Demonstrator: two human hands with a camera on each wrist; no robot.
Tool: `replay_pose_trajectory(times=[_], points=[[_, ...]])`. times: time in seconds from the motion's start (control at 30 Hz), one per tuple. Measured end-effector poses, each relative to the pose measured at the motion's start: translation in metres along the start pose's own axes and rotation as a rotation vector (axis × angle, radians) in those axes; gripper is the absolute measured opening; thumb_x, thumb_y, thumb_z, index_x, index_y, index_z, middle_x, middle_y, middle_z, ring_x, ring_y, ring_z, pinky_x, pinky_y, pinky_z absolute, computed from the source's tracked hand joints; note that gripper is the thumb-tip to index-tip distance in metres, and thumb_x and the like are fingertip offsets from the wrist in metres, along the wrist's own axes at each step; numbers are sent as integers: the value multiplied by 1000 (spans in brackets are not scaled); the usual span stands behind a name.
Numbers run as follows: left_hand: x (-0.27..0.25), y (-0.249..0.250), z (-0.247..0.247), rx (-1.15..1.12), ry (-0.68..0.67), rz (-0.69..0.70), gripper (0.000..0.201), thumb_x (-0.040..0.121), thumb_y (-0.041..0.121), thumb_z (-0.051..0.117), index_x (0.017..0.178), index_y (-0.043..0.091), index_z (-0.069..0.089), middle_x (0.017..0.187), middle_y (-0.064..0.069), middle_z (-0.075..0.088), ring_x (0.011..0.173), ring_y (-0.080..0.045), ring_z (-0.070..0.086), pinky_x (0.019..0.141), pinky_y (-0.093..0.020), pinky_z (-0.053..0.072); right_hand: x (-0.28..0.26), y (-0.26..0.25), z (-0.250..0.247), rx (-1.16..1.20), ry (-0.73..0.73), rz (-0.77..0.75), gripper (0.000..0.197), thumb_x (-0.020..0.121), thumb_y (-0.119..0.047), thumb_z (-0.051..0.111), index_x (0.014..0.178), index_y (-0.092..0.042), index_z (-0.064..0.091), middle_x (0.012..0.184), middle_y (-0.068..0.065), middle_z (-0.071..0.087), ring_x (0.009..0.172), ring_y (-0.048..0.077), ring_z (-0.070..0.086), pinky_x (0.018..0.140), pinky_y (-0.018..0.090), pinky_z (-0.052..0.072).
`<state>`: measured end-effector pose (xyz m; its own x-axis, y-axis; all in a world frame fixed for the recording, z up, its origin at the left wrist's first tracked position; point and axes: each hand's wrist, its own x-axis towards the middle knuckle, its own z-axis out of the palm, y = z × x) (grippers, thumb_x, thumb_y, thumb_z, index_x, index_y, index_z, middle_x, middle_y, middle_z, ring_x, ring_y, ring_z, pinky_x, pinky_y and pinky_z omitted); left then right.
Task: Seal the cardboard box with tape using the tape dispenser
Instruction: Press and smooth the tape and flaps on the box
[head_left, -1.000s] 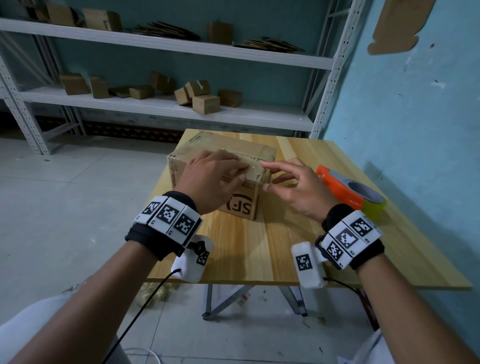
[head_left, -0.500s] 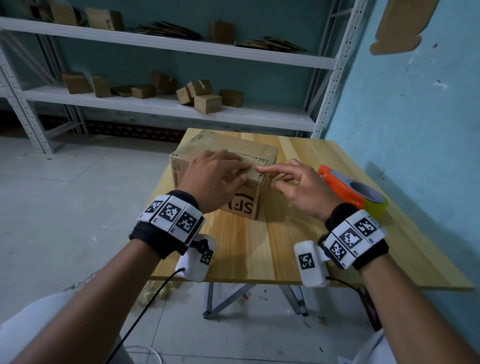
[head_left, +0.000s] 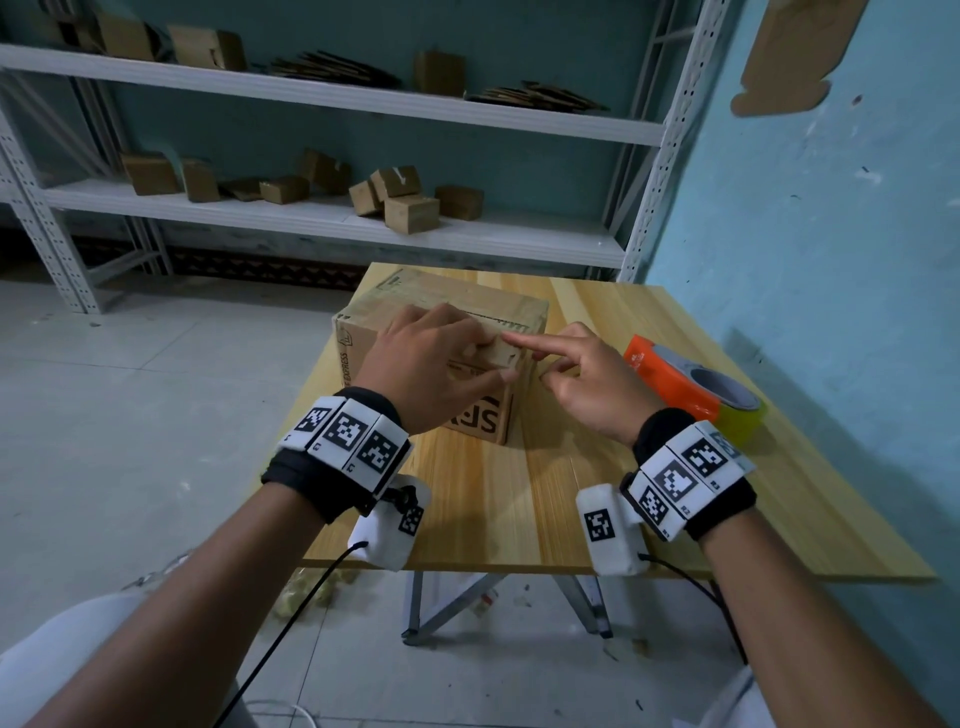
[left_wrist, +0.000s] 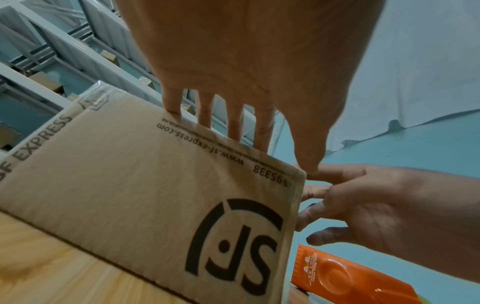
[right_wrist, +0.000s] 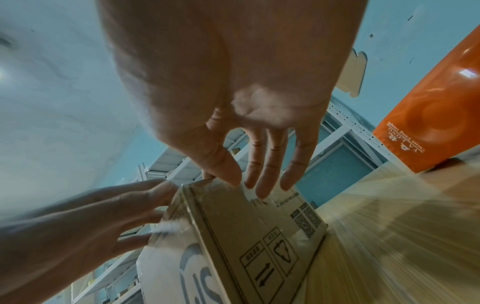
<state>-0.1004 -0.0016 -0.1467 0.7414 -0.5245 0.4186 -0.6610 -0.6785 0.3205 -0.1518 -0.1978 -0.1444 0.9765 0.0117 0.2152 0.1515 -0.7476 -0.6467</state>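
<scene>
Under your left hand, the cardboard box reads "SF", "www.sf-express.com", "95338" and, on its left side, "SF EXPRESS". Right of your right hand, the orange tape dispenser shows "YA LONG".

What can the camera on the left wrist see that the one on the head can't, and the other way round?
Only the left wrist view shows the cardboard box's whole front print: the web address, 95338, the full SF logo. Only the head view shows the shelves of small boxes, the floor and both wristbands. Both show the left hand on the box top, the right hand at its corner, and the orange tape dispenser.
</scene>
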Motion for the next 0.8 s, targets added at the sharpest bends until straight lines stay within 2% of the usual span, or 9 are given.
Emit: replay_pose_trajectory(times=[0.07, 0.13, 0.23, 0.37, 0.47, 0.53, 0.6, 0.7, 0.8], points=[[0, 1, 0, 4, 6, 2, 46, 81, 62, 53, 114, 31, 61, 122, 11, 52, 114, -18, 40, 92, -39, 41, 2, 3, 0, -4, 14, 16, 59, 99, -8, 49, 147, -39, 39, 125, 2, 41, 109, 12, 46, 73, 10, 41], [1, 0, 0, 3, 3, 10, 44, 81, 62, 53, 113, 32, 61, 120, 11, 53, 113, -16, 41, 91, -37, 41, 5, 7, 1, 18, 71, 47, 58, 100, -15, 51, 150, -37, 33, 131, 3, 37, 119, 14, 42, 88, 17, 42], [2, -3, -3, -15, -4, 35, 45, 81, 61, 54, 112, 30, 62, 117, 9, 55, 109, -14, 44, 87, -33, 41, 8, 12, 0, -30, 194, 75, 49, 101, -28, 48, 149, -31, 38, 141, 3, 34, 136, 20, 31, 114, 40, 31], [1, -9, -10, -71, -37, 67, 40, 84, 58, 53, 108, 28, 64, 116, 7, 57, 107, -14, 48, 83, -30, 42, 7, 11, 0, 14, 116, 83, 47, 104, -37, 40, 151, -33, 34, 161, -5, 21, 149, 13, 15, 121, 40, 16], [1, -10, -15, -138, -49, 58, 32, 84, 54, 54, 98, 28, 66, 111, 7, 59, 101, -14, 52, 83, -36, 49, 8, 9, 1, 15, 85, 84, 46, 103, -39, 41, 149, -31, 38, 159, -3, 26, 146, 13, 23, 114, 31, 21], [2, -12, -17, -166, -43, 32, 30, 82, 52, 57, 92, 25, 66, 108, 7, 60, 99, -15, 54, 83, -41, 49, 9, 9, 1, 23, 140, 68, 37, 102, -37, 47, 137, -26, 53, 143, 3, 40, 131, 13, 41, 104, 24, 31], [3, -12, -18, -202, -27, 4, 28, 79, 51, 61, 85, 24, 66, 105, 8, 62, 99, -15, 55, 83, -41, 49, 10, 8, 2, 40, 203, 55, 26, 101, -36, 49, 119, -21, 61, 126, 7, 46, 113, 15, 50, 92, 20, 40], [4, -12, -19, -263, -6, -36, 25, 75, 49, 69, 78, 24, 66, 101, 9, 63, 97, -14, 56, 80, -34, 49, 9, 8, 2, 17, 228, 50, 27, 102, -35, 45, 109, -17, 63, 118, 9, 48, 102, 13, 50, 73, 4, 33], [3, -12, -21, -297, 0, -66, 25, 72, 48, 73, 74, 25, 65, 99, 10, 64, 97, -12, 56, 81, -34, 49, 6, 7, 0, 20, 238, 35, 28, 103, -34, 43, 109, -18, 65, 115, 8, 49, 101, 12, 50, 68, 2, 32]])
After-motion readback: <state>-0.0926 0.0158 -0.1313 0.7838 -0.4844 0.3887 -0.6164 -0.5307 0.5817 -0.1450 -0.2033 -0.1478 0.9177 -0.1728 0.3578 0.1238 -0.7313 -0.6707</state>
